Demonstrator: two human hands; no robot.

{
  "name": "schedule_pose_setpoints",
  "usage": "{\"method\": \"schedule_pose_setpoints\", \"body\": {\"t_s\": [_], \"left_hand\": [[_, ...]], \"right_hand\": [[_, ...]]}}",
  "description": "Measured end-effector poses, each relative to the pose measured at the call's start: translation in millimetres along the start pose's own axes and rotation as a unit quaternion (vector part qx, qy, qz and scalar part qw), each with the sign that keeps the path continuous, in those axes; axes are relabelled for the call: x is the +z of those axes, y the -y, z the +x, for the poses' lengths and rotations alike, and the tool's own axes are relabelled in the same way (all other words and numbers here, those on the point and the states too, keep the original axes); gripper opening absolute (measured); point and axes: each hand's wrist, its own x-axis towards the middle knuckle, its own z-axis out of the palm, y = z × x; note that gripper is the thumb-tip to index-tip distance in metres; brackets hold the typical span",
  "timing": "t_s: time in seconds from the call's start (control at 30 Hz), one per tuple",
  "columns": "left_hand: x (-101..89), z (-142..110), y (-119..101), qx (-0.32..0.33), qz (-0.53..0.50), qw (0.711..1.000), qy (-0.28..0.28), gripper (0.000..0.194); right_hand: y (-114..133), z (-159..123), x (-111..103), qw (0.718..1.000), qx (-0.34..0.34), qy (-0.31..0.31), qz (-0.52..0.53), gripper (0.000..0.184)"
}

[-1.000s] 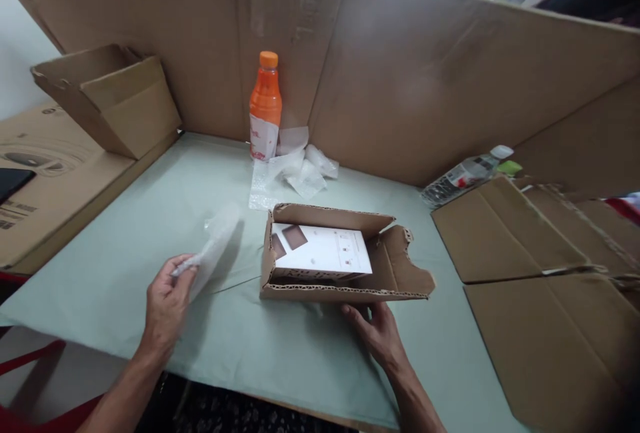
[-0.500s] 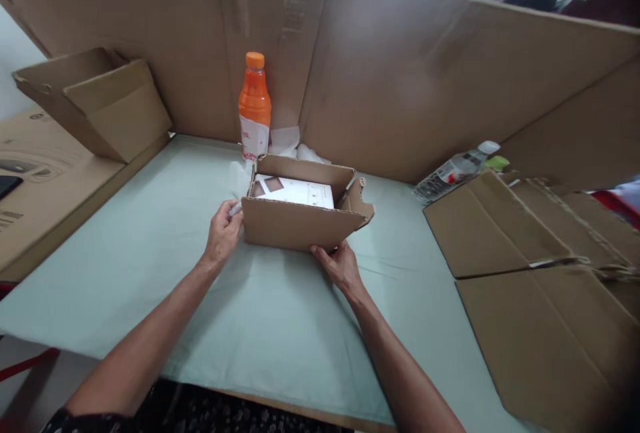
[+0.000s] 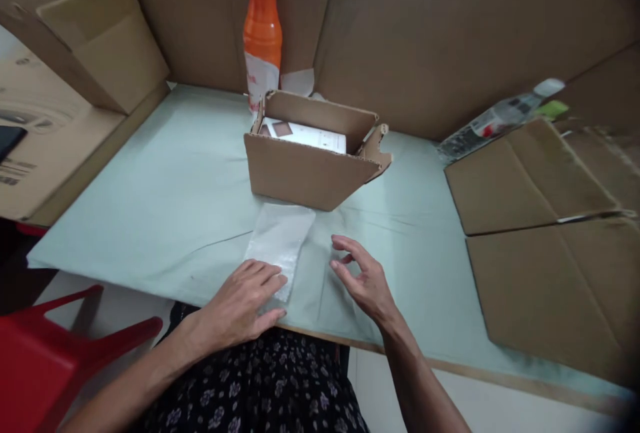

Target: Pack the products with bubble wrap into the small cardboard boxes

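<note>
My left hand (image 3: 245,301) lies with outstretched fingers over the lower end of a clear bubble-wrap pouch (image 3: 283,230). The pouch is flat on the cloth near the table's front edge. To its right, my right hand (image 3: 366,283) hovers with thumb and fingers curved apart, holding nothing. Just beyond the pouch stands an open cardboard box (image 3: 307,176), with its right end flap sticking outward. Inside it sits a white printed box (image 3: 313,138); its lower part is hidden by the front wall.
An orange bottle (image 3: 263,33) stands behind the box, against a cardboard wall. On the right, a clear plastic bottle (image 3: 500,120) leans beside folded cardboard boxes (image 3: 545,280). Another open carton (image 3: 110,40) is at back left. A red plastic chair (image 3: 55,346) is at lower left.
Both hands have let go of the cardboard box and come back toward the table's front edge. The bubble-wrap pouch now lies under the left hand. The view has tilted downward.
</note>
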Motion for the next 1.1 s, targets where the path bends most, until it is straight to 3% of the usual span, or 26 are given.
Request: {"method": "schedule_pose_setpoints", "body": {"t_s": [0.2,0.33,0.43,0.53,0.6,0.7,0.8,0.87,0.97,1.03,1.1], "left_hand": [[-2.9,-31,11,-0.055,-0.002,0.991,-0.126,0.031],[1.8,-42,17,-0.069,0.003,0.993,-0.093,0.030],[4.8,-47,14,-0.080,-0.002,0.994,-0.075,0.036],[3.2,-52,8,-0.087,-0.013,0.992,-0.087,0.052],[3.2,-53,6,-0.078,-0.028,0.992,-0.097,0.061],[10.3,-49,6,-0.088,-0.067,0.986,-0.123,0.050],[22.6,-41,9,-0.162,-0.107,0.971,-0.142,0.037],[29.4,-35,12,-0.204,-0.116,0.961,-0.144,0.036],[35.8,-30,16,-0.198,-0.083,0.964,-0.158,0.036],[38.4,-30,19,-0.171,-0.050,0.970,-0.168,0.035],[39.3,-31,20,-0.151,-0.021,0.973,-0.175,0.034]], "right_hand": [[21,-25,13,0.989,-0.106,0.080,-0.072,0.038],[32,-27,41,0.961,-0.193,0.162,-0.112,0.054],[38,-27,66,0.957,-0.210,0.159,-0.124,0.043],[39,-26,80,0.981,-0.165,0.098,-0.032,0.027],[39,-26,81,0.991,-0.097,0.078,0.057,0.021],[40,-29,76,0.987,0.027,0.081,0.136,0.023],[41,-38,70,0.986,0.075,0.047,0.144,0.029],[43,-47,65,0.995,0.037,-0.033,0.092,0.029],[47,-57,60,0.990,-0.086,-0.114,-0.021,0.032],[51,-58,61,0.981,-0.158,-0.076,-0.084,0.035],[52,-52,67,0.969,-0.199,0.005,-0.146,0.035]]}}
